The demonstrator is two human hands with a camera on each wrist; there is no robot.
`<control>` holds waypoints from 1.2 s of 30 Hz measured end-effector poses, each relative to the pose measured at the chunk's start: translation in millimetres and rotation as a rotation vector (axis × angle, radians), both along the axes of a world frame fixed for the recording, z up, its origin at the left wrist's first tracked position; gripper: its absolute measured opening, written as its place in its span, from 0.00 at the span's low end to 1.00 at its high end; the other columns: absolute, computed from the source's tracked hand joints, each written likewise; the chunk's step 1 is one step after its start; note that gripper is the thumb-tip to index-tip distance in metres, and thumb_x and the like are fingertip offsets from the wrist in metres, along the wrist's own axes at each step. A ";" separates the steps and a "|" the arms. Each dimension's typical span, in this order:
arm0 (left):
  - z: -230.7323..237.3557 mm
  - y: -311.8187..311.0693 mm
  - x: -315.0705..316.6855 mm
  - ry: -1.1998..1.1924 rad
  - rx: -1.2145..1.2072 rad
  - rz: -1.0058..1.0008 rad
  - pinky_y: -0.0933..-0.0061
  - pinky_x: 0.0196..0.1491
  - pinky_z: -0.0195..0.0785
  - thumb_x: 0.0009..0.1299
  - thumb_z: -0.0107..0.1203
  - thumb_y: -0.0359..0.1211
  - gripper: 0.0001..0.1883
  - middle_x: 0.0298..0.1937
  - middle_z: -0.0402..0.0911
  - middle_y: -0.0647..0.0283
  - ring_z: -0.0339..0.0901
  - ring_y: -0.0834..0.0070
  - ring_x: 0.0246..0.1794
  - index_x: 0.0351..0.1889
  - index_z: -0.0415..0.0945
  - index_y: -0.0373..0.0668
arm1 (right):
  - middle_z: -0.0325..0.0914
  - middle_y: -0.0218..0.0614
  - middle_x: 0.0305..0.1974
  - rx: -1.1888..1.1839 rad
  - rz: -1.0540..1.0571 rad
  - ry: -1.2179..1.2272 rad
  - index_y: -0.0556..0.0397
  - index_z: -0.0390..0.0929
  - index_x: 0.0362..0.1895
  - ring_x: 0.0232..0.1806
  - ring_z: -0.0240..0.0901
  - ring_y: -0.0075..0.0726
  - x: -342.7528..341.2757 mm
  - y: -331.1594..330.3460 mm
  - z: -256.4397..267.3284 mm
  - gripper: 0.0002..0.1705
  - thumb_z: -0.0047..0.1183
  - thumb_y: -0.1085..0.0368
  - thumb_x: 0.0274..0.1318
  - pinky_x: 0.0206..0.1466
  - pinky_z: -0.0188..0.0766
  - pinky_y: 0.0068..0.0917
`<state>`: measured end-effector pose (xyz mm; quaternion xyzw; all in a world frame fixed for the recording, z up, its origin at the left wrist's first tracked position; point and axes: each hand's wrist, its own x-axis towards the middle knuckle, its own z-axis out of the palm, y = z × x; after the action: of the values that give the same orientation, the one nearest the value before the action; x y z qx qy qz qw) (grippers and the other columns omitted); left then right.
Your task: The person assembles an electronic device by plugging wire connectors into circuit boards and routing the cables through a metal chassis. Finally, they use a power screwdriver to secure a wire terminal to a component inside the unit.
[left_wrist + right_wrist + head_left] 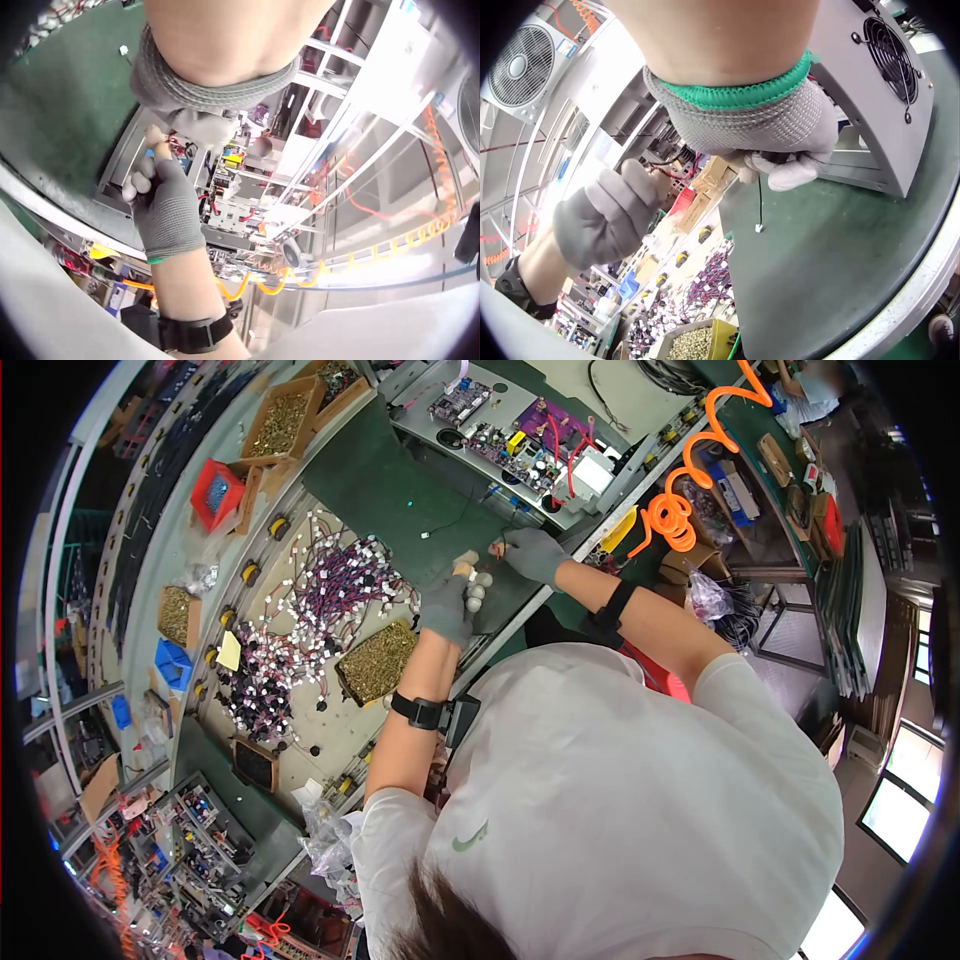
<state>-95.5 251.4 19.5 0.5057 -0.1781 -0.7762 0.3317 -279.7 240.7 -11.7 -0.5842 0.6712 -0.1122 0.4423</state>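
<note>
In the head view, both gloved hands are close together above the green mat (pixel 365 485). My left hand (pixel 447 610) has its fingers curled, and in the right wrist view its thumb and index finger (pixel 636 184) pinch thin red and dark wires (pixel 676 174). My right hand (pixel 537 555) pinches the wires beside it, its fingers (pixel 799 161) bent around a dark piece. A thin black cable hangs below that hand, ending in a white connector (pixel 759 228). The exact joint between the fingers is too small to tell.
A grey metal chassis with circuit boards (pixel 520 445) stands beyond the hands. Bundled wires with white connectors (pixel 345 575) and a box of small brass-coloured parts (pixel 377 662) lie leftward. An orange coiled hose (pixel 668 522) hangs at the right.
</note>
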 end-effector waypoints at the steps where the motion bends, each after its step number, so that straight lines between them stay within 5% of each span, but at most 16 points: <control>1: -1.6 -4.1 3.0 0.051 0.053 0.043 0.88 0.15 0.59 0.70 0.46 0.29 0.12 0.28 0.79 0.56 0.67 0.83 0.16 0.47 0.73 0.33 | 0.79 0.43 0.38 0.149 0.108 0.198 0.53 0.78 0.46 0.38 0.77 0.41 1.5 -1.8 1.6 0.19 0.47 0.57 0.54 0.40 0.73 0.31; 5: -29.6 -15.8 21.1 0.136 0.197 0.174 0.87 0.18 0.66 0.68 0.46 0.25 0.13 0.31 0.78 0.50 0.71 0.79 0.19 0.49 0.71 0.30 | 0.79 0.43 0.35 0.420 0.471 0.203 0.53 0.81 0.41 0.32 0.77 0.39 -6.9 12.7 9.0 0.21 0.51 0.52 0.49 0.30 0.73 0.35; 8: -48.2 -12.0 28.1 0.249 0.211 0.269 0.85 0.20 0.70 0.66 0.45 0.23 0.13 0.33 0.78 0.47 0.76 0.75 0.23 0.48 0.70 0.28 | 0.79 0.44 0.39 0.534 0.360 0.085 0.56 0.79 0.43 0.38 0.76 0.45 -17.3 22.7 20.0 0.25 0.55 0.51 0.45 0.44 0.71 0.39; 12: -43.8 -6.8 17.4 0.416 0.183 0.196 0.82 0.22 0.73 0.67 0.47 0.25 0.13 0.35 0.79 0.48 0.78 0.71 0.27 0.48 0.70 0.29 | 0.79 0.45 0.39 0.309 0.382 0.217 0.54 0.79 0.43 0.40 0.76 0.46 -27.6 27.3 1.2 0.22 0.52 0.53 0.49 0.44 0.72 0.38; 14: -36.0 2.0 6.5 -0.246 -0.342 -0.030 0.80 0.20 0.70 0.68 0.49 0.30 0.12 0.29 0.80 0.53 0.77 0.73 0.22 0.46 0.72 0.32 | 0.79 0.46 0.39 0.204 0.466 0.323 0.54 0.79 0.40 0.41 0.76 0.49 -27.8 24.5 -6.6 0.19 0.49 0.54 0.52 0.43 0.72 0.39; 15: -33.4 1.4 8.1 -0.246 -0.343 -0.025 0.80 0.20 0.70 0.68 0.49 0.30 0.12 0.29 0.80 0.53 0.77 0.73 0.22 0.46 0.72 0.32 | 0.79 0.46 0.39 0.203 0.470 0.324 0.54 0.79 0.40 0.41 0.76 0.49 -25.2 23.4 -2.1 0.19 0.49 0.54 0.52 0.43 0.72 0.39; 17: -29.6 -1.8 14.0 -0.631 -0.423 -0.203 0.81 0.15 0.60 0.70 0.50 0.37 0.13 0.19 0.75 0.64 0.69 0.81 0.13 0.41 0.74 0.36 | 0.79 0.44 0.38 0.185 0.475 0.396 0.50 0.78 0.44 0.42 0.76 0.49 -18.7 21.9 7.6 0.18 0.48 0.56 0.52 0.41 0.71 0.40; 21: -33.4 -23.8 22.4 -0.608 -0.186 -0.194 0.80 0.13 0.54 0.70 0.50 0.40 0.13 0.15 0.72 0.67 0.65 0.83 0.10 0.37 0.76 0.39 | 0.78 0.40 0.37 0.091 0.456 0.582 0.46 0.70 0.56 0.39 0.76 0.45 0.3 28.6 35.7 0.24 0.49 0.56 0.54 0.37 0.71 0.39; 23: -45.4 -31.6 24.9 -0.737 -0.344 -0.318 0.71 0.22 0.63 0.67 0.50 0.41 0.14 0.19 0.76 0.59 0.73 0.70 0.17 0.34 0.76 0.39 | 0.75 0.37 0.38 -0.338 0.347 0.720 0.44 0.57 0.65 0.37 0.76 0.41 9.7 35.2 44.3 0.34 0.50 0.54 0.55 0.33 0.70 0.36; 26: -15.3 -23.3 15.6 -0.946 -0.617 -0.406 0.64 0.31 0.69 0.66 0.51 0.43 0.16 0.26 0.79 0.53 0.78 0.60 0.26 0.35 0.75 0.39 | 0.72 0.37 0.41 -0.507 0.417 0.655 0.47 0.52 0.66 0.36 0.75 0.39 25.1 26.0 62.6 0.37 0.50 0.52 0.55 0.32 0.70 0.33; 27: 0.3 -18.6 10.5 -1.089 -0.817 -0.450 0.63 0.36 0.70 0.65 0.52 0.45 0.16 0.29 0.80 0.52 0.79 0.57 0.32 0.37 0.75 0.40 | 0.72 0.37 0.43 -0.375 0.418 0.609 0.48 0.55 0.65 0.38 0.75 0.41 32.9 22.2 70.8 0.35 0.50 0.51 0.55 0.34 0.71 0.34; 31: 11.6 -18.6 5.5 -0.911 -0.673 -0.465 0.63 0.39 0.70 0.64 0.54 0.44 0.16 0.35 0.80 0.52 0.79 0.56 0.36 0.40 0.75 0.42 | 0.73 0.42 0.42 -0.172 0.405 0.520 0.46 0.60 0.61 0.42 0.75 0.47 45.2 4.3 49.7 0.28 0.45 0.52 0.58 0.41 0.71 0.41; 33: 7.8 -18.0 1.2 -0.872 -0.679 -0.362 0.70 0.35 0.70 0.63 0.57 0.43 0.17 0.31 0.81 0.56 0.79 0.71 0.30 0.41 0.76 0.39 | 0.74 0.44 0.43 -0.098 0.326 0.403 0.46 0.63 0.58 0.42 0.74 0.49 44.9 1.7 36.4 0.25 0.45 0.52 0.58 0.42 0.70 0.42; 36: 0.2 -18.9 -4.8 -0.850 -0.703 -0.287 0.73 0.36 0.71 0.61 0.61 0.41 0.17 0.32 0.81 0.58 0.79 0.73 0.31 0.40 0.76 0.38 | 0.76 0.47 0.43 -0.112 0.334 0.141 0.49 0.68 0.52 0.42 0.74 0.53 35.2 -1.2 8.6 0.21 0.43 0.53 0.57 0.43 0.70 0.45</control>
<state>-100.4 232.4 19.8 0.6035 -0.6105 -0.4357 0.2706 -244.5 239.5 -3.1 -0.7176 0.5868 -0.0331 0.3736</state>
